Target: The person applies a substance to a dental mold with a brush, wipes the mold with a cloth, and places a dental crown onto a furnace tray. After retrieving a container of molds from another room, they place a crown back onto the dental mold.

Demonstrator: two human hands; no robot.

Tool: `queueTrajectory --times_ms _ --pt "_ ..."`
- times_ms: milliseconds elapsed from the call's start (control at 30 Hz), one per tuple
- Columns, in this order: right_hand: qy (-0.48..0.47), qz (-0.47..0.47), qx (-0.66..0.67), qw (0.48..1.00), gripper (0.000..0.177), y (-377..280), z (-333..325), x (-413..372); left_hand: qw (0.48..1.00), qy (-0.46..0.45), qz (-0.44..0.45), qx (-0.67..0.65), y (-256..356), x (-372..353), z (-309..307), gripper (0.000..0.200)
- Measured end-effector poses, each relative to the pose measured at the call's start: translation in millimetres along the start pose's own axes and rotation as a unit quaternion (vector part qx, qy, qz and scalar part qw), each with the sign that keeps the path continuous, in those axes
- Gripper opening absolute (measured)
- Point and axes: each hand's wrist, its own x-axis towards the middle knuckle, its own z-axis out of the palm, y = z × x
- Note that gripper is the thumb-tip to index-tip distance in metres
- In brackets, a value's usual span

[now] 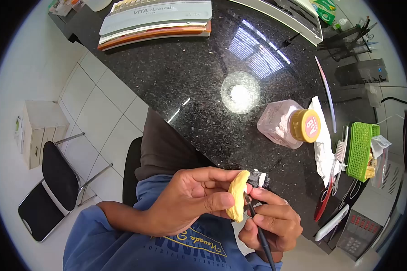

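Observation:
My left hand is closed around a yellow dental cast, thumb on the near side and fingers behind it. My right hand pinches a slim black-handled dental tool, whose tip meets the cast's right side. A fingertip of my right hand is also close to the cast there. The exact shape of the tool tip is too small to tell. Just beyond both hands, a small dark slab with white material on it lies on the black speckled counter.
A hexagonal jar with a gold lid stands beyond my right hand. Farther right are white tissue, a brush, red-handled scissors and a green basket. A VITA shade guide case lies at the far left.

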Motion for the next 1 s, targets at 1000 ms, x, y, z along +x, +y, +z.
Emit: queueTrajectory --times_ms 1000 --pt "0.014 0.011 0.008 1.0 0.02 -2.5 1.3 2.4 1.0 0.011 -0.009 0.004 2.7 -1.5 1.9 0.04"
